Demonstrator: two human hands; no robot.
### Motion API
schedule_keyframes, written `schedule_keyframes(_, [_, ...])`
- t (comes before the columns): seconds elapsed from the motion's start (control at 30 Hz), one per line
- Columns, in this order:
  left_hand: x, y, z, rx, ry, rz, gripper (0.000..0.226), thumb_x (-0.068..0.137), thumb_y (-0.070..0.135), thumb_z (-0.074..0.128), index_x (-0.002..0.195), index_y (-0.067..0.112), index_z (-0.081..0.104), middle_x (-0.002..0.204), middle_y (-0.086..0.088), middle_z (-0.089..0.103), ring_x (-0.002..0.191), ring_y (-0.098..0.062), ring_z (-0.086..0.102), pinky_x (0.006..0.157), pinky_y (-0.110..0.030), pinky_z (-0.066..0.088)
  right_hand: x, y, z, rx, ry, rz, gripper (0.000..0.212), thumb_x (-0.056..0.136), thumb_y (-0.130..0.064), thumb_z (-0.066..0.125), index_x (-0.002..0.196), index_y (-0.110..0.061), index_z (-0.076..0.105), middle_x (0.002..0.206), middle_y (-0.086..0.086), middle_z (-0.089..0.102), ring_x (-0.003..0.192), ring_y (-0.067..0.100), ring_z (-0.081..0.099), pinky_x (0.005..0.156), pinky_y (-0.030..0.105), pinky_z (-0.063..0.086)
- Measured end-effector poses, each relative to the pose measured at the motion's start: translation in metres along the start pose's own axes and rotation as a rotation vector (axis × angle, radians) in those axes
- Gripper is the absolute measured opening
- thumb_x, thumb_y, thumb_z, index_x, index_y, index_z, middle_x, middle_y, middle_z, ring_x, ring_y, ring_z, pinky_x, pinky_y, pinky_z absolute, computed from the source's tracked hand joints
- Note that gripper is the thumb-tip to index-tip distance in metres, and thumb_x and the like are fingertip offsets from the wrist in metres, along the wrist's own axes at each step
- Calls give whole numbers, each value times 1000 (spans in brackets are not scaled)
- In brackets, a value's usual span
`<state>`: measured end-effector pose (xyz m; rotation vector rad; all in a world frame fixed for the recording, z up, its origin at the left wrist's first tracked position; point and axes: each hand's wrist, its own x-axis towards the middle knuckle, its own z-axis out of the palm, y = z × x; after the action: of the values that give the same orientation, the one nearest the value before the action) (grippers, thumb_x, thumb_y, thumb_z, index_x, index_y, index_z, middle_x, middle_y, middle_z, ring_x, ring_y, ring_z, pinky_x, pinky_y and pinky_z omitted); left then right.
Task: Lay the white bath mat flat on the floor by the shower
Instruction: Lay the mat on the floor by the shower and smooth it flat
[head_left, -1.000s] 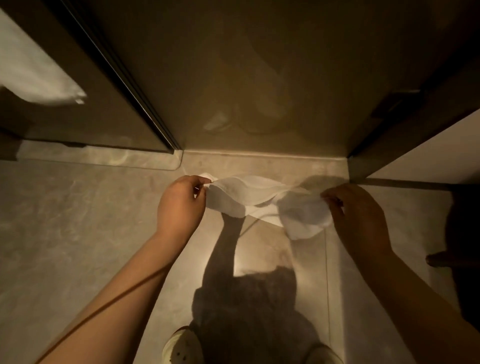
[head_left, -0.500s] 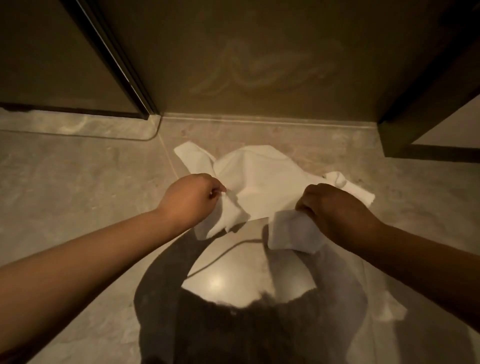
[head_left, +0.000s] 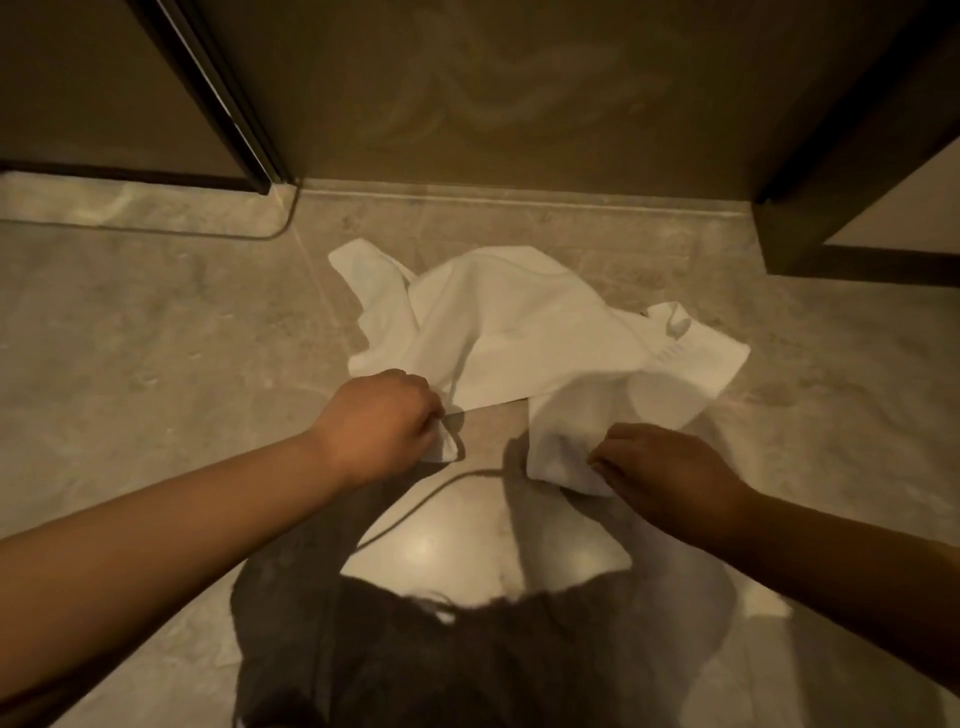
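Bathroom: stone-tile floor (head_left: 130, 364), raised shower threshold (head_left: 156, 213), dark door frame (head_left: 218, 98).

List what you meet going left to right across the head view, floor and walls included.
Dark door frame → left hand → right hand → dark panel. The bath mat spans both hands, so it has no clear place.

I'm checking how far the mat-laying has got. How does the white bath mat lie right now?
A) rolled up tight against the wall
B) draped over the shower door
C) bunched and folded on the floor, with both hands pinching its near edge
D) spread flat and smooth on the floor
C: the white bath mat lies bunched on the floor with its corners folded, and the left hand and right hand each pinch its near edge.
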<state>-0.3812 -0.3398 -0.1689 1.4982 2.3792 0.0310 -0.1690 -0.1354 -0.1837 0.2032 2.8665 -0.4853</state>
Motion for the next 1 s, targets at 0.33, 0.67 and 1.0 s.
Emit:
schedule_keyframes(0.33, [35, 22, 3, -161, 198, 186, 30, 92, 25, 52, 121, 16, 54, 117, -2, 57, 104, -22, 53, 75, -34, 47, 55, 49, -25, 172, 367, 376, 31, 86, -11, 61, 117, -6, 61, 114, 15, 63, 98, 30, 61, 86, 36, 46])
schedule_keyframes(0.67, [86, 35, 47, -198, 130, 196, 42, 88, 21, 54, 129, 14, 48, 125, -5, 52, 108, -27, 50, 75, -42, 49, 76, 69, -10, 123, 291, 449, 29, 89, -16, 54, 117, -7, 60, 105, 15, 65, 91, 29, 62, 77, 34, 46])
schedule_keyframes(1.0, [103, 41, 60, -254, 51, 120, 39, 86, 18, 54, 124, 11, 47, 121, -8, 47, 104, -28, 45, 77, -45, 44, 79, 78, 6, 166, 263, 509, 33, 90, -21, 55, 123, -12, 56, 111, 9, 65, 100, 25, 59, 87, 34, 44])
